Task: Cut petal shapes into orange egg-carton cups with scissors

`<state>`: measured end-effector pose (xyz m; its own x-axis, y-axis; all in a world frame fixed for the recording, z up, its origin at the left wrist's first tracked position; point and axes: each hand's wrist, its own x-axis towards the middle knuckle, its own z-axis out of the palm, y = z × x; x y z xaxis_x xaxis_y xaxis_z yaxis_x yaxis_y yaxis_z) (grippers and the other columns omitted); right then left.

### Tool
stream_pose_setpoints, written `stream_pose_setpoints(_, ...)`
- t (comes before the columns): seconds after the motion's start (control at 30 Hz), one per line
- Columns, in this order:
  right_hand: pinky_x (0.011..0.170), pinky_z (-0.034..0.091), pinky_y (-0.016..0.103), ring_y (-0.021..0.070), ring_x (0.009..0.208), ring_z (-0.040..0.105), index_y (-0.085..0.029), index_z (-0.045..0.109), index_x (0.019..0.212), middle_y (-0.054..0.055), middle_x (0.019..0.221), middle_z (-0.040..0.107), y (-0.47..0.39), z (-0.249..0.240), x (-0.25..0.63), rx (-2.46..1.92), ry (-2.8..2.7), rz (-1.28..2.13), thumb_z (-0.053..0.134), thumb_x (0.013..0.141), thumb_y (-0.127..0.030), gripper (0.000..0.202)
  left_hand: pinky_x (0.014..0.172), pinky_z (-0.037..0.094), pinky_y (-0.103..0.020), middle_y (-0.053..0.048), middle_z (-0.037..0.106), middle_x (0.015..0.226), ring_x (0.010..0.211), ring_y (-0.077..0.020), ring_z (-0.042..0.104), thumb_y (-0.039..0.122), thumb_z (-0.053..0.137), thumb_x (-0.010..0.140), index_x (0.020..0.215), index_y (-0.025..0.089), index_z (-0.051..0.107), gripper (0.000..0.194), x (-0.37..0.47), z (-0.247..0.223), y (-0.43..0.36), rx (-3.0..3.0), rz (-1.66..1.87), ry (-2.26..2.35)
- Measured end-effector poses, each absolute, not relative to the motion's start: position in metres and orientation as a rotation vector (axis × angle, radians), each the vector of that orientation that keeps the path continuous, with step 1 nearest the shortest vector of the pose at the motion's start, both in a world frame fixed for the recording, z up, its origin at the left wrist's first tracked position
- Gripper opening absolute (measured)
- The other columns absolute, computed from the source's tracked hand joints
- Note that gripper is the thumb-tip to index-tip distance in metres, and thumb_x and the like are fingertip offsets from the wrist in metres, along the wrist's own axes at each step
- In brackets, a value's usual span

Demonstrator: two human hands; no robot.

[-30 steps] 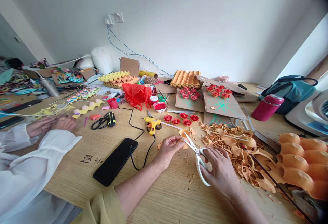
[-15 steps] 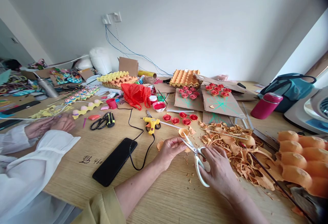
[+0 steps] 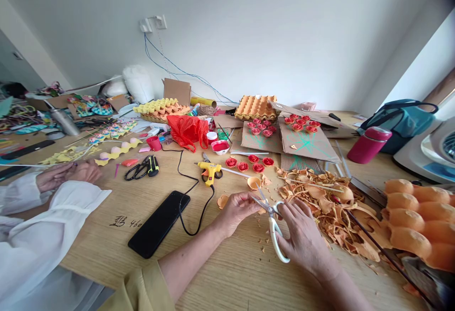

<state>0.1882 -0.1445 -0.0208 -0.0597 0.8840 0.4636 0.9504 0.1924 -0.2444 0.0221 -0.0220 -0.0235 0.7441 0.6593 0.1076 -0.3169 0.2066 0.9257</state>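
Observation:
My left hand [image 3: 239, 212] is closed in a pinch on a small piece of orange egg carton [image 3: 263, 205], mostly hidden by the fingers and blades. White-handled scissors [image 3: 276, 237] are in my right hand [image 3: 302, 235], fingers through the loops. Their blades stand apart at the piece, close to my left fingertips. Just beyond the blades sits a cut egg carton cup [image 3: 253, 183]. A flat petal-shaped scrap [image 3: 222, 201] lies left of my left hand. Several red-painted carton roses [image 3: 253, 158] are grouped farther back.
Carton scraps [image 3: 320, 192] are heaped to the right, beside an orange egg tray [image 3: 419, 216]. A yellow glue gun [image 3: 212, 172] and black phone [image 3: 159, 224] lie left of centre. Another person's hands [image 3: 83, 171] work at far left. Behind are red paint [image 3: 220, 146] and cardboard sheets [image 3: 309, 144].
The scissor blades have spread a little wider, and the handles have shifted slightly down. My left hand keeps almost the same place.

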Motion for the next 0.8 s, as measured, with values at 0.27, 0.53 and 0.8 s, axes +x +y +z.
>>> stream_pose_setpoints(0.27,0.101,0.034,0.05,0.021,0.076,0.056,-0.024,0.044,0.085,-0.001,0.078,0.055,-0.145,-0.02,0.188,-1.634,-1.972,-0.144,0.061,0.085,-0.028,0.018,0.09,0.047,-0.031,-0.004,0.077,0.092,0.091,-0.0185,0.068,0.033,0.08,0.076,0.087,0.019,0.077,0.019,0.021,-0.019,-0.023,1.217,0.686,0.376)
stream_pose_setpoints(0.53,0.097,0.036,0.047,0.0179,0.069,0.052,-0.024,0.041,0.081,-0.003,0.073,0.051,-0.146,-0.018,0.187,-1.562,-1.977,-0.088,0.058,0.084,-0.025,0.017,0.092,0.046,-0.032,-0.004,0.076,0.091,0.094,-0.0194,0.067,0.035,0.081,0.074,0.086,0.019,0.077,0.021,0.02,-0.013,-0.025,1.23,0.694,0.371)
stream_pose_setpoints(0.8,0.09,0.038,0.043,0.0156,0.064,0.049,-0.023,0.04,0.079,-0.004,0.07,0.049,-0.147,-0.016,0.187,-1.525,-1.986,-0.081,0.057,0.087,-0.026,0.019,0.092,0.046,-0.031,-0.003,0.072,0.081,0.091,-0.0185,0.065,0.036,0.079,0.075,0.082,0.017,0.075,0.021,0.016,0.005,-0.026,1.317,0.674,0.332)
